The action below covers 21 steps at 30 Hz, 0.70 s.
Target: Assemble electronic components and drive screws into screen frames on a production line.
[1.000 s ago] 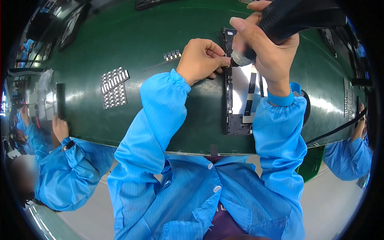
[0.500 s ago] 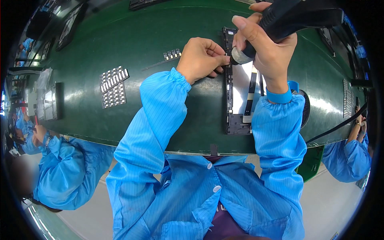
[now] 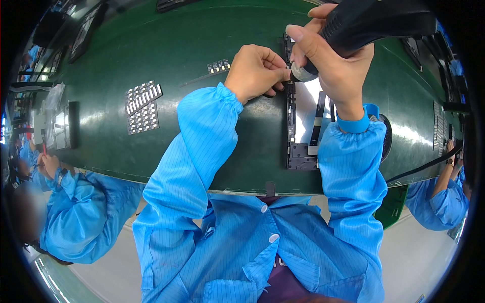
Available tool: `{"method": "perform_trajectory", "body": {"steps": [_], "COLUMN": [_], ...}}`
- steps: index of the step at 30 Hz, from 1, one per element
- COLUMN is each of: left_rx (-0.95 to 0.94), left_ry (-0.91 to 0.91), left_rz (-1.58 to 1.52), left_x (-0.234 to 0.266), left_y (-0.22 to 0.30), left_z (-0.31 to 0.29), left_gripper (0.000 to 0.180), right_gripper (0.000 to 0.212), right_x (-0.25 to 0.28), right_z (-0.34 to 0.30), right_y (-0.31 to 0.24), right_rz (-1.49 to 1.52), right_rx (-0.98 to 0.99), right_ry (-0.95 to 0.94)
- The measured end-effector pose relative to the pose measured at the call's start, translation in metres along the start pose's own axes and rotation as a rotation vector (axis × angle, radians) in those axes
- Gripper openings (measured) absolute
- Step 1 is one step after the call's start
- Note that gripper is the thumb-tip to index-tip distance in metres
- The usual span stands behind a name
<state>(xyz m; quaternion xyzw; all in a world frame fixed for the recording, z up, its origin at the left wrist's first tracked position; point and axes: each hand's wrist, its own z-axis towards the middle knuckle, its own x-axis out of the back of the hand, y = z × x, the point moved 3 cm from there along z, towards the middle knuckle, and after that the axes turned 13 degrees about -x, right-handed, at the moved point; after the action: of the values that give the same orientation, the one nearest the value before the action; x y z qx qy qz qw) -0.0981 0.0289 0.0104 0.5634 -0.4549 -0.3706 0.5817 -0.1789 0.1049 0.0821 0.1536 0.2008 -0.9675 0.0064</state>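
Note:
My right hand (image 3: 336,63) is closed round a black gun-shaped power tool (image 3: 348,28) with a greyish, tape-wrapped nozzle (image 3: 302,73). The nozzle points at the left edge of a long black frame (image 3: 303,162) with a shiny silver-white panel (image 3: 302,118) and black strips in it. Right beside the nozzle tip, my left hand (image 3: 257,73) has its thumb and fingers pinched together at that edge. What they pinch is too small and covered to make out. My right hand and forearm hide the frame's right side.
Left of my left hand lie a small card of parts (image 3: 218,66) and stacked black sheets with pale pieces (image 3: 143,108). A round black object (image 3: 386,136) is partly behind my right sleeve. A black cable (image 3: 424,169) runs at right. Co-workers sit at left (image 3: 83,217) and right (image 3: 437,202).
My right hand and the tool have shifted slightly left, with the nozzle staying at the frame's edge. My left hand keeps its pinch almost unmoved. The co-workers' arms have moved a little.

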Motion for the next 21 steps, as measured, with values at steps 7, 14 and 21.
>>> {"method": "perform_trajectory", "body": {"steps": [7, 14, 21], "left_rx": [-0.023, -0.281, -0.193], "left_ry": [0.031, 0.253, 0.224], "left_rz": [0.002, 0.683, 0.878], "left_x": [0.005, 0.084, 0.094], "left_y": [0.001, 0.015, 0.010], "left_z": [-0.004, -0.034, -0.050], "left_gripper": [0.011, 0.031, 0.032], "right_gripper": [0.029, 0.029, 0.032], "right_x": [-0.013, -0.020, -0.027], "right_z": [-0.001, -0.007, 0.012], "right_y": [-0.004, -0.026, -0.069], "right_rz": [-0.071, -0.650, -0.700], "right_rx": [0.074, -0.574, -0.459], "right_ry": [-0.009, 0.409, 0.378]}}
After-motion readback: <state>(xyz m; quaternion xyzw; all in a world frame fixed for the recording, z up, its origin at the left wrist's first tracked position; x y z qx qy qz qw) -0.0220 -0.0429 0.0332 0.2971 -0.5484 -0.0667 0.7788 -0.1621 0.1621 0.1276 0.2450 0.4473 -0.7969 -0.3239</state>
